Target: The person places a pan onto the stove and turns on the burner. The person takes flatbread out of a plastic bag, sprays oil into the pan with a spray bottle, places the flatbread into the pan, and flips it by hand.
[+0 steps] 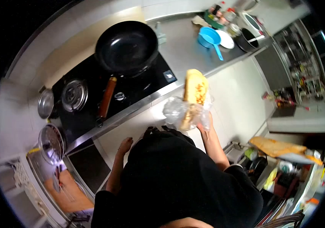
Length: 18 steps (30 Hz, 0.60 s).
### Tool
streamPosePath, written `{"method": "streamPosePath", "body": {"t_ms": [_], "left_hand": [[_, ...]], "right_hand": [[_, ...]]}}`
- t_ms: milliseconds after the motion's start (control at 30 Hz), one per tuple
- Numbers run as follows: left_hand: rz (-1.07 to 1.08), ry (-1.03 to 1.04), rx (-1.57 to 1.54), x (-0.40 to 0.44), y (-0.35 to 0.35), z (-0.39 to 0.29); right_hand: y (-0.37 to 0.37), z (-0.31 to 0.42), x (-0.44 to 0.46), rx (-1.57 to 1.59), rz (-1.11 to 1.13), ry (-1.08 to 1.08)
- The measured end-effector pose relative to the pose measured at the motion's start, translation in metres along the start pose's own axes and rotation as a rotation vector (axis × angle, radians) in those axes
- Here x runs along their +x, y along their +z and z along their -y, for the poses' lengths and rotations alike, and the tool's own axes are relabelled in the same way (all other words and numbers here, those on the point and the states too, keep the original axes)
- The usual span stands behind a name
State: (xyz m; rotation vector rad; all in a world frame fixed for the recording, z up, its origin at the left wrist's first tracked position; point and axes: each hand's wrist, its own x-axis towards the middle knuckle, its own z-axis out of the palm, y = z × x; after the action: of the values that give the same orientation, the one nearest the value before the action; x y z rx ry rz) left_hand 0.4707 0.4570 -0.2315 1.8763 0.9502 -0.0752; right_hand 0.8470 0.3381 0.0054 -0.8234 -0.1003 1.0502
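Observation:
In my right hand (205, 123) is a clear plastic bag (174, 110) with a flatbread (196, 86) sticking out of its top. The bread is long, pale yellow and browned in spots, and its lower part shows through the crumpled plastic. The bag hides most of my right fingers. My left hand (126, 144) hangs low beside my body, in front of the stove's edge, with its fingers curled in and nothing visible in them. A black wok (127, 47) with a wooden handle (107, 98) rests on the black stove (143, 89).
A blue ladle-like scoop (210, 38), a white plate (225, 39) and a dark pot (247, 41) stand on the steel counter (181, 41). Lidded pans (51, 143) are at the left. An orange-brown cutting board (69, 192) lies lower left, and a crowded shelf (284, 171) stands right.

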Motion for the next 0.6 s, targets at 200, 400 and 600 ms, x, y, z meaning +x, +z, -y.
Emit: {"method": "streamPosePath", "body": {"t_ms": [200, 400, 600], "left_hand": [[0.124, 0.244, -0.664, -0.02, -0.1, -0.268], [0.078, 0.614, -0.671, -0.056, -0.115, -0.356], [-0.264, 1.034, 0.181, -0.064, -0.114, -0.354]], "right_hand": [[0.063, 0.018, -0.02, -0.076, 0.076, -0.123], [0.095, 0.016, -0.047, -0.179, 0.219, -0.081], [0.117, 0.022, -0.072, -0.194, 0.066, -0.018]]}}
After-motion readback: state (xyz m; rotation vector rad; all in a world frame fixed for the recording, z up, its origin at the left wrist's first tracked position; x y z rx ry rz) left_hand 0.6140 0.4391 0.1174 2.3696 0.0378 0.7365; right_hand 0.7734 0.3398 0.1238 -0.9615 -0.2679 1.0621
